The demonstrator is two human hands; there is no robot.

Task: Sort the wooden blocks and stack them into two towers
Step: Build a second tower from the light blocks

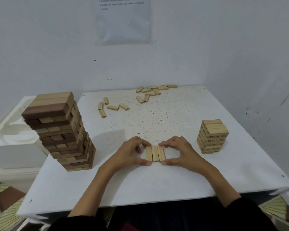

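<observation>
A person's left hand [132, 152] and right hand [182, 152] are pinching a row of three pale blocks [155, 153] from both sides, thumbs and curled fingertips at its ends, flat on the white table [173, 177] near the front edge. A tall dark tower [63, 130] is standing on the left and a short pale tower [212, 136] on the right. Loose pale blocks [148, 93] are lying scattered at the far side. Markings on the pale tower are showing too blurred to read, and a wall sheet [123, 20] is running off the top edge.
</observation>
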